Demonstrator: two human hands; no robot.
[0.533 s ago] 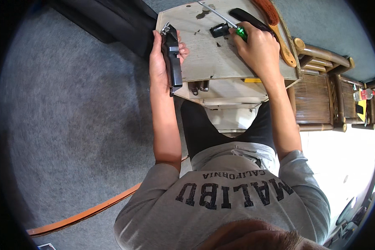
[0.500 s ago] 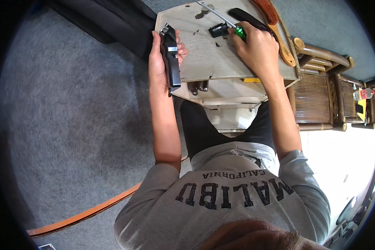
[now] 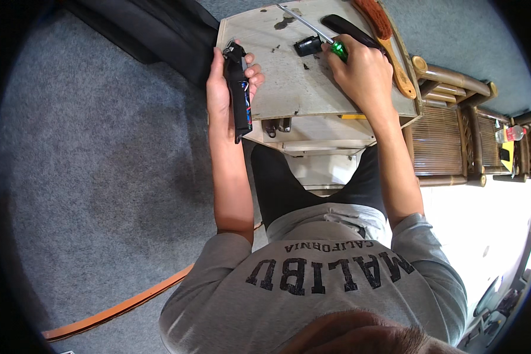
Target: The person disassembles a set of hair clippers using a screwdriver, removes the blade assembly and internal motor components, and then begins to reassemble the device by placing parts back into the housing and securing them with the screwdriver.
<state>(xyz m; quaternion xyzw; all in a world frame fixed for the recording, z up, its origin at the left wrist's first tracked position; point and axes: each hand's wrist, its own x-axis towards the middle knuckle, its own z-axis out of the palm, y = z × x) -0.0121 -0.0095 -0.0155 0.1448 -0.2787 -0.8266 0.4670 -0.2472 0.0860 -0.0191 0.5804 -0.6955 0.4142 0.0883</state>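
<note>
My left hand [image 3: 218,94] is wrapped round a black hair clipper [image 3: 238,74], held upright over the table's left edge with its blade end pointing away from me. An opening along the clipper's near half bares coloured wires. In my right hand [image 3: 369,74] is a screwdriver with a green handle [image 3: 338,50]; its long metal shaft points to the far left above the tabletop. Just left of that handle lies a small black piece [image 3: 308,46], whose kind I cannot make out. A long black object [image 3: 348,29] lies partly behind my right hand.
A brush with a wooden handle [image 3: 402,76] lies along the right edge of the pale wooden table [image 3: 301,88]. Dark bits and stains mark the tabletop. Black cloth [image 3: 159,29] hangs at the far left. Bamboo chairs [image 3: 436,138] stand to the right, with a bottle [image 3: 509,134] beyond.
The clipper has turned in my left hand, so its wired inside now shows instead of its smooth outer casing. My right hand with the screwdriver has hardly moved.
</note>
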